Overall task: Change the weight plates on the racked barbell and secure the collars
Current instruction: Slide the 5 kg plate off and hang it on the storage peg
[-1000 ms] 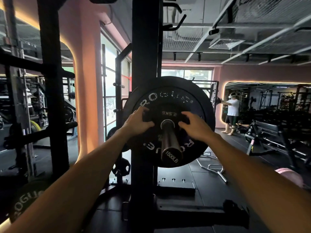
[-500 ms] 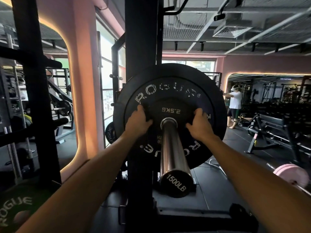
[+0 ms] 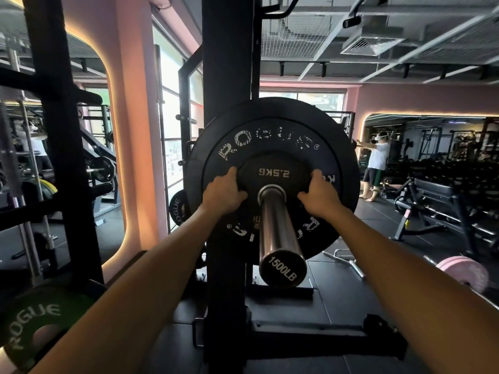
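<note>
The chrome barbell sleeve (image 3: 278, 230) points at me, its end cap marked 1500LB. A small black 2.5KG plate (image 3: 272, 172) sits on the sleeve against a large black Rogue bumper plate (image 3: 270, 122). My left hand (image 3: 222, 194) grips the small plate's left edge, fingers curled round the rim. At the plate's right edge my right hand (image 3: 318, 194) holds on the same way. No collar shows on the sleeve.
The black rack upright (image 3: 226, 63) stands just behind the plates. A green Rogue plate (image 3: 32, 319) sits low left, a small plate (image 3: 176, 209) hangs on the rack, a pink plate (image 3: 464, 273) lies right. A person (image 3: 378, 163) stands at far right.
The view has closed in on the bar end. Both hands have slid the 2.5KG plate further in along the sleeve, against the big plate, so more bare sleeve shows.
</note>
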A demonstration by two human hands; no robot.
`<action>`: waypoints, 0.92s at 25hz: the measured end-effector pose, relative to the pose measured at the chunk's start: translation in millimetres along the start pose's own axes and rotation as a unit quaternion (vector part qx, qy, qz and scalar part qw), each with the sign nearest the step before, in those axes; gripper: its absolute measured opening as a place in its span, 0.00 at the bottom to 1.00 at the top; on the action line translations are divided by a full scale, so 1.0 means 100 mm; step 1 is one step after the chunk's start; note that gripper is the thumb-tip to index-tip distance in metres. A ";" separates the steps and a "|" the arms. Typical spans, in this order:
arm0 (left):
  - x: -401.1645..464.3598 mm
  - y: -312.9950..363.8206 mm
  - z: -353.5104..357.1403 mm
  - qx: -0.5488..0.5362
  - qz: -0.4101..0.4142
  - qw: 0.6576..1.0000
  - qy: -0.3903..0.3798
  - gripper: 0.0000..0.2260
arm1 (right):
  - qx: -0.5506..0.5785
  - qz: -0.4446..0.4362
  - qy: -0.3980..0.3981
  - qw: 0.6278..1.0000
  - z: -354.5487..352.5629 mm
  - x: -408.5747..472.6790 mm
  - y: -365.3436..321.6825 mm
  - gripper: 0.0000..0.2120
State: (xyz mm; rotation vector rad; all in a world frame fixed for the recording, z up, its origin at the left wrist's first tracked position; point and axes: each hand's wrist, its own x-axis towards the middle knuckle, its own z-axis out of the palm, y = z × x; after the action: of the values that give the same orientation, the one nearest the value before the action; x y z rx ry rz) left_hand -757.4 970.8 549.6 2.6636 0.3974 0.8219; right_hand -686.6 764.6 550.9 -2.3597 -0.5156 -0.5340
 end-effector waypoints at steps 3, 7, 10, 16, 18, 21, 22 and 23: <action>-0.26 0.03 -0.14 -0.020 -0.001 1.000 0.004 0.23 | -0.028 0.009 0.014 0.999 -0.13 -0.31 -0.06 0.17; -0.72 0.13 -0.38 -0.034 0.025 0.998 0.040 0.16 | -0.012 0.019 0.041 0.999 -0.35 -0.84 -0.16 0.19; -1.13 0.17 -0.56 -0.039 0.044 0.996 0.062 0.14 | -0.004 0.007 0.043 0.999 -0.55 -1.25 -0.27 0.20; -1.90 0.28 -1.01 -0.054 0.076 0.993 0.072 0.12 | 0.002 0.023 0.048 0.999 -0.95 -2.04 -0.50 0.18; -2.12 0.34 -1.18 -0.051 0.085 0.993 0.068 0.11 | -0.008 0.027 0.045 0.999 -1.07 -2.25 -0.57 0.18; -2.37 0.37 -1.40 -0.058 0.086 0.992 0.077 0.11 | -0.015 0.024 0.049 0.998 -1.25 -2.50 -0.72 0.17; -2.44 0.38 -1.50 -0.055 0.081 0.992 0.083 0.12 | -0.017 0.019 0.052 0.998 -1.31 -2.55 -0.79 0.16; -2.49 0.37 -1.60 -0.055 0.076 0.992 0.088 0.13 | -0.019 0.012 0.051 0.998 -1.36 -2.59 -0.87 0.15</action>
State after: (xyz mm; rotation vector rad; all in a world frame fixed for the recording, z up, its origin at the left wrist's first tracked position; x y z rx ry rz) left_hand -1042.3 884.7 565.9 2.5527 0.1849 1.0976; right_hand -979.1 677.5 561.8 -2.3576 -0.4335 -0.6547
